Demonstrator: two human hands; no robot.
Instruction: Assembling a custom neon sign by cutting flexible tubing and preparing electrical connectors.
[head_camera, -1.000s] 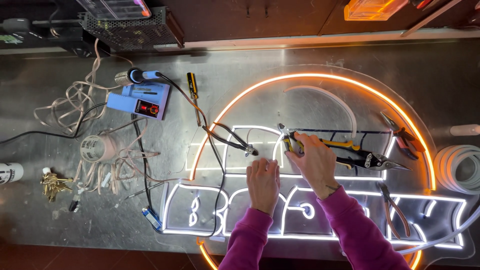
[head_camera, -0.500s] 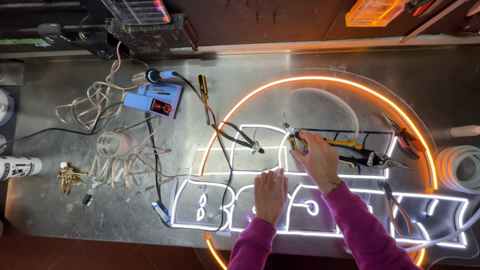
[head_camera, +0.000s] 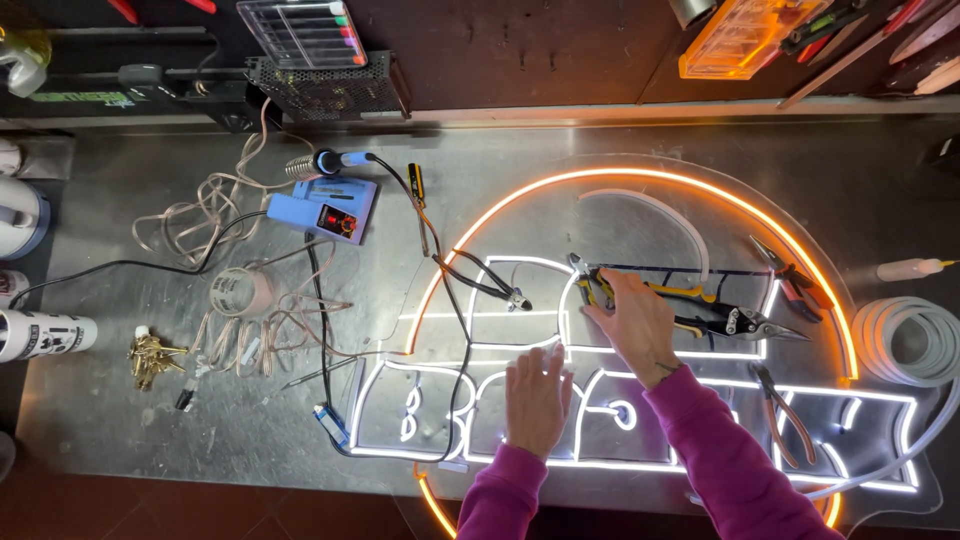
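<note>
Right hand (head_camera: 640, 320) is wrapped over the yellow-handled pliers (head_camera: 600, 285), fingers curled on the handles, up on the lit neon sign (head_camera: 640, 185) on the steel worktop (head_camera: 130, 440). Left hand (head_camera: 537, 395) lies flat and open on the sign's white tubing, gripping nothing. Tin snips (head_camera: 735, 320) sit just right of the right hand, a blue soldering station (head_camera: 325, 215) well off left.

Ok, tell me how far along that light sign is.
Mostly built: the orange arc and white outlines already glow on the clear panel. In hand: the right hand rests on yellow-handled snips; the left hand lies flat on the panel. Left: one unlit white strip lies loose inside the arc.
</note>
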